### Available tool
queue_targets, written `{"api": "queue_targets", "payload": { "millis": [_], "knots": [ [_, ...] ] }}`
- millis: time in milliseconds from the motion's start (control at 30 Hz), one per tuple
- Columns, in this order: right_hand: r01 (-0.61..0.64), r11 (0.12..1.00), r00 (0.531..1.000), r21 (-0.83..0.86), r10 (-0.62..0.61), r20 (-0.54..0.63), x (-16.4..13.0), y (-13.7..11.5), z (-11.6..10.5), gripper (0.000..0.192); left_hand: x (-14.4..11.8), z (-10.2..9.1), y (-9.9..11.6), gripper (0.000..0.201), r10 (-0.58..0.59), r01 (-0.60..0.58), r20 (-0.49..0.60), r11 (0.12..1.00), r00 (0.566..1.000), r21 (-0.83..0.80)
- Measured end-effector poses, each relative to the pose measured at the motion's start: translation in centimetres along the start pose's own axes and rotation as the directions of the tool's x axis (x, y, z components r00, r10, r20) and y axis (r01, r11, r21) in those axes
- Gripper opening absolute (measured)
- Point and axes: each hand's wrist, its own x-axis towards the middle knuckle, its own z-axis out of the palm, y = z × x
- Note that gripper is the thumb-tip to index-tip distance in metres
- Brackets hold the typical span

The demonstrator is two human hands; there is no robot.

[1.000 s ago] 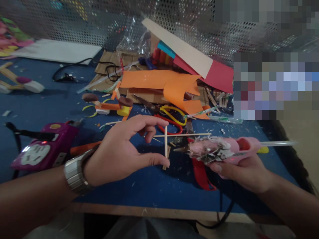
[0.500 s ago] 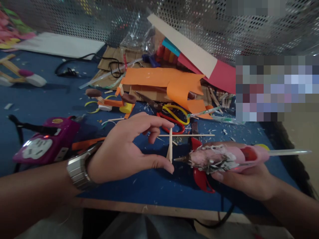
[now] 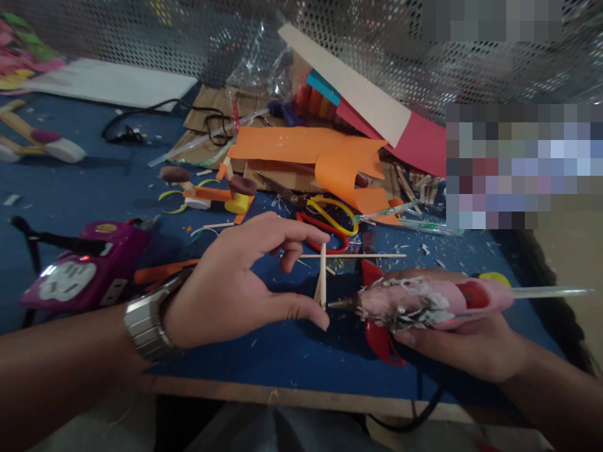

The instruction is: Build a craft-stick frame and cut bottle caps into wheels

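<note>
thumb and forefinger of the left hand [image 3: 226,295] pinch an upright wooden stick [image 3: 323,276] top and bottom, its grip clamped on it above the blue tabletop [image 3: 94,188]. a thin skewer [image 3: 358,255] crosses behind the stick. the right hand [image 3: 466,345] wraps closed around a pink glue gun [image 3: 424,301], nozzle tip just beside the stick's lower end. scissors [image 3: 325,220] and orange paper [image 3: 320,157] lie beyond.
</note>
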Motion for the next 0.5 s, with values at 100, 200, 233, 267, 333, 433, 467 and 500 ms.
{"api": "queue_targets", "payload": {
  "millis": [100, 200, 233, 267, 333, 433, 467, 500],
  "knots": [
    [0.007, 1.0, 1.0, -0.026, -0.007, 0.003, -0.04, 0.04, 0.04, 0.068, 0.05, 0.08, 0.06, 0.071, -0.01, 0.01, 0.006, 1.0, 1.0, -0.005],
    [0.005, 0.999, 1.0, -0.047, -0.004, 0.014, -0.04, 0.07, -0.02, 0.067, 0.05, 0.13, 0.18, 0.072, -0.016, 0.016, 0.004, 1.0, 1.0, -0.001],
    [0.001, 0.999, 1.0, -0.054, 0.0, 0.017, -0.07, 0.08, -0.04, 0.067, 0.06, 0.14, 0.2, 0.072, -0.019, 0.019, 0.004, 1.0, 1.0, 0.0],
    [0.001, 0.998, 1.0, -0.059, 0.0, 0.02, -0.11, 0.1, -0.07, 0.066, 0.07, 0.14, 0.22, 0.072, -0.023, 0.023, 0.003, 1.0, 1.0, 0.0],
    [0.005, 0.998, 1.0, -0.067, -0.003, 0.024, -0.21, 0.12, -0.1, 0.064, 0.1, 0.14, 0.2, 0.073, -0.033, 0.033, 0.006, 0.999, 0.999, -0.002],
    [0.004, 0.998, 1.0, -0.068, -0.002, 0.025, -0.29, 0.12, -0.09, 0.064, 0.16, 0.11, 0.12, 0.073, -0.037, 0.037, 0.012, 0.999, 0.999, -0.007],
    [0.002, 0.998, 1.0, -0.066, -0.001, 0.023, -0.28, 0.1, -0.07, 0.065, 0.16, 0.09, 0.11, 0.073, -0.039, 0.039, 0.014, 0.999, 0.999, -0.007],
    [0.003, 0.998, 1.0, -0.063, -0.002, 0.023, -0.25, 0.07, -0.04, 0.066, 0.16, 0.07, 0.11, 0.073, -0.042, 0.042, 0.016, 0.999, 0.999, -0.006]
  ]
}}
